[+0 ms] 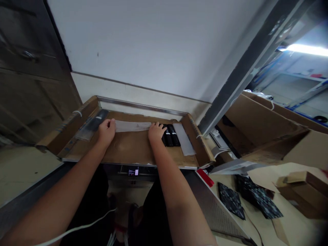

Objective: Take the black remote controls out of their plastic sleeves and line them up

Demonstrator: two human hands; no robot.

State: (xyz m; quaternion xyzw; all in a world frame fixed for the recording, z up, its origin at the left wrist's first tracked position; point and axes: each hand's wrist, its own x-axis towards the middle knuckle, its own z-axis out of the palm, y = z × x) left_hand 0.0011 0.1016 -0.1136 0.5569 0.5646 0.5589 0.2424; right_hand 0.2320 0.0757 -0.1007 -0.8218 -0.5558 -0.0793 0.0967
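A long translucent plastic sleeve stretches between my hands over a cardboard-lined tray. My left hand is closed on the sleeve's left end. At its right end, my right hand has bent fingers around the plastic and partly covers the black objects beside it. Several black, tube-like objects with small white labels lie side by side to the right of that hand. Beyond them rests a flat stack of translucent sleeves. At the tray's left end lies a translucent sleeve with something dark inside.
Raised cardboard walls bound the tray at both ends. Below its front edge shows a small lit screen. A large open carton stands at the right, with dark patterned bags on the floor. A white cable crosses my lap.
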